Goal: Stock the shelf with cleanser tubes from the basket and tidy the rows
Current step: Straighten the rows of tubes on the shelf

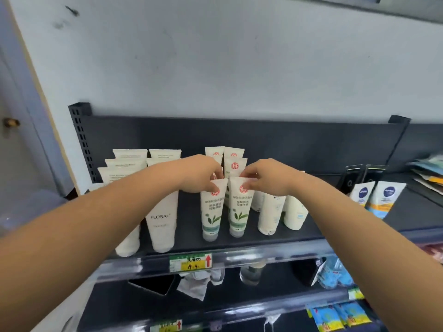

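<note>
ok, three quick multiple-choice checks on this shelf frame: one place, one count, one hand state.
1. The FLORAL tube stands: A left of the left leaf-print tube; B right of it; C on the lower shelf.
2. Nivea tubes in view: A one; B two; C four.
3. The right hand: A hangs idle; B pinches the top of the right leaf-print tube; C lies flat.
Key: 1A, it's on that tube's left; 2B, two stand side by side; 3B, fingers close on its top edge.
</note>
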Motion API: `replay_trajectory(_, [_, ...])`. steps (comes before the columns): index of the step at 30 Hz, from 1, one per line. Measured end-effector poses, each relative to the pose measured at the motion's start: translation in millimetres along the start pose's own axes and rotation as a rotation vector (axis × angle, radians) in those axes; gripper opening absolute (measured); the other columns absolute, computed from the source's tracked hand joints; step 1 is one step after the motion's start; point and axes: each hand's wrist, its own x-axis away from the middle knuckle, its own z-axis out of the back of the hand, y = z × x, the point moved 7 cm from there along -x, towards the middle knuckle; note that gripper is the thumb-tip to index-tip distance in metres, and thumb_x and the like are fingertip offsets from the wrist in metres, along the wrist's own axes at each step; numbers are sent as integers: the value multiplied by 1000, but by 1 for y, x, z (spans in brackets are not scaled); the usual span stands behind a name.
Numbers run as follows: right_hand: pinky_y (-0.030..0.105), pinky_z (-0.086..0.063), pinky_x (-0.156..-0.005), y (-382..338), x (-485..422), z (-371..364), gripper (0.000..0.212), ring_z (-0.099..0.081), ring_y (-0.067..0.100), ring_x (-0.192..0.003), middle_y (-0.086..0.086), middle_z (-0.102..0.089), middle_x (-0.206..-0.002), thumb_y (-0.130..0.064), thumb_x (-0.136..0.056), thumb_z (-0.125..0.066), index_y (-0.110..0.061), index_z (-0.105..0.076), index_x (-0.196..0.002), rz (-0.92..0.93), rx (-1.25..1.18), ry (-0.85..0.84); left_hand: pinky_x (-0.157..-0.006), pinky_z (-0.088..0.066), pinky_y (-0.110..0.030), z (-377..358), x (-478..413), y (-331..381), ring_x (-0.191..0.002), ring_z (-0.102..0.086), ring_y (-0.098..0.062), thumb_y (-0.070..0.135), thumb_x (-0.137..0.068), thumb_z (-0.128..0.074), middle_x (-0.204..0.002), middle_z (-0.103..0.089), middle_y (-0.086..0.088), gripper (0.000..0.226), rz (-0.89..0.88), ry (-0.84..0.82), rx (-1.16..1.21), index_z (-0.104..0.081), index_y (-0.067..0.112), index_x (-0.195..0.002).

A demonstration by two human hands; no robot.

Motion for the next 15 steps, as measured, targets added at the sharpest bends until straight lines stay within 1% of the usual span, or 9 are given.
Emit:
replay_trajectory(3, [32,-46,-81,-1,-4,-7,19,-59,16,-95,-4,-67,-102,-30,-95,-57,-19,-68,-106,84,28,-35,-67,-39,-22,-5,2,0,-77,-52,-4,33,-93,-60,-104,-60,9,29,50,-13,15,-61,24,-121])
replay_trajectory(4, [31,-46,-79,-1,-5,-8,19,-59,16,-92,-3,-67,-99,-29,-96,-57,-17,-68,-104,114,29,-42,-66,-39,-22,-6,4,0,-76,-51,-4,32,-94,-59,-102,-59,10,28,62,-12,24,-62,24,-120])
replay_trajectory(7, [25,-40,-63,1,-5,-6,18,-56,13,-76,-4,-62,-81,-28,-96,-57,-12,-67,-94,191,34,-70,-76,-38,-25,-5,7,4,-86,-49,-10,28,-95,-57,-98,-55,11,26,84,-5,-5,-63,21,-120])
replay_trajectory(8, [23,-37,-60,1,-5,-5,17,-53,9,-72,-7,-59,-76,-27,-96,-57,-14,-66,-90,214,43,-79,-76,-37,-25,-5,8,5,-87,-49,-10,28,-95,-57,-97,-55,10,26,90,-9,-24,-63,20,-119])
replay_trajectory(10, [20,-33,-58,-1,-4,-3,15,-51,3,-68,-14,-55,-69,-27,-96,-57,-23,-63,-83,254,56,-88,-75,-37,-26,-5,9,8,-85,-50,-12,29,-95,-56,-95,-58,8,24,100,-23,-50,-63,18,-116])
replay_trajectory(12, [19,-32,-58,-1,-3,-2,16,-50,1,-67,-16,-53,-67,-27,-96,-57,-29,-60,-81,279,64,-92,-73,-37,-26,-4,10,12,-84,-50,-13,29,-96,-56,-86,-55,11,22,104,-31,-70,-63,18,-113])
replay_trajectory(13, [18,-32,-57,-1,-1,-2,19,-49,0,-66,-17,-51,-66,-27,-97,-57,-32,-58,-78,286,65,-94,-71,-35,-26,-4,10,13,-83,-50,-12,29,-96,-56,-81,-51,15,21,100,-35,-76,-62,19,-113])
replay_trajectory(15, [17,-30,-56,-2,2,-1,31,-47,0,-63,-17,-48,-62,-26,-97,-57,-37,-50,-68,301,70,-99,-70,-33,-25,-5,12,17,-85,-51,-13,28,-96,-55,-77,-46,17,19,85,-47,-94,-61,21,-113])
